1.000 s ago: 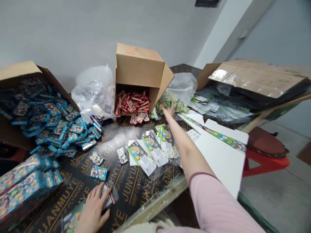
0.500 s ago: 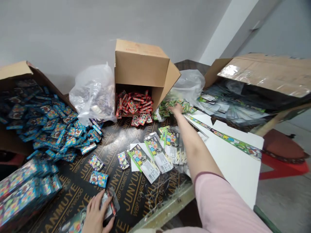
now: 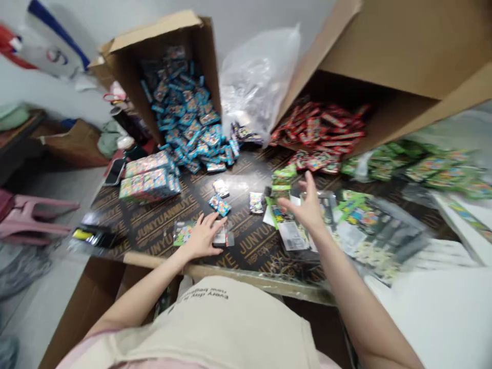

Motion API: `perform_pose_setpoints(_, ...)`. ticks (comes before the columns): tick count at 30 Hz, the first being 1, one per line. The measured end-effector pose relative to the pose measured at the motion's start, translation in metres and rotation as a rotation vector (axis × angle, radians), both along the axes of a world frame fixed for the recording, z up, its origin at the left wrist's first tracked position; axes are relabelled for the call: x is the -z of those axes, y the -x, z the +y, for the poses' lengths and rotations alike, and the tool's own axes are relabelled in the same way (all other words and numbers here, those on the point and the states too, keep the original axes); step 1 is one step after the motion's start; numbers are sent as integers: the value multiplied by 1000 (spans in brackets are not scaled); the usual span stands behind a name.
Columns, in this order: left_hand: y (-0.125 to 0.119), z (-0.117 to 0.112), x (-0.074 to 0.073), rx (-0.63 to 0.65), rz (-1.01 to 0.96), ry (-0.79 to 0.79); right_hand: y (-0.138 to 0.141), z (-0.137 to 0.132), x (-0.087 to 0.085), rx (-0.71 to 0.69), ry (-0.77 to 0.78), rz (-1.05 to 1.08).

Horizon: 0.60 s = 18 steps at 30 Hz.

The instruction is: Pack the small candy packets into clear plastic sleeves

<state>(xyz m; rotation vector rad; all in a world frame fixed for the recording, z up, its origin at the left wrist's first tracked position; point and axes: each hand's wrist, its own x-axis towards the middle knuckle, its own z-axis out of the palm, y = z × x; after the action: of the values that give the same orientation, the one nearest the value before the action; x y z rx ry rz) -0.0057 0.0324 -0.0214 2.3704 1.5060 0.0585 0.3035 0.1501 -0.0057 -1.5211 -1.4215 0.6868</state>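
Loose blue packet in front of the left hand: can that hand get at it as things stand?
Probably yes: the blue packet lies uncovered just beyond the left hand, with nothing visible between them. The hand is over a clear pouch, so it may have to shift first.

Loose packets [image 3: 220,205] before cartons [image 3: 392,56]

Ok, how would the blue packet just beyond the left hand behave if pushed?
The blue packet lies flat, so it would probably slide rather than roll. It looks small, so likely light; its glossy-looking surface may be slippery.
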Motion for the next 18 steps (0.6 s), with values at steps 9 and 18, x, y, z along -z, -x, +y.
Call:
perform_pose_setpoints(9,23,-16,-6,-196,-236,-160,128,-104,54,-353,616,497)
perform_pose_setpoints(18,18,-36,1,-232,-242,-210,134,-118,33,-374,674,539)
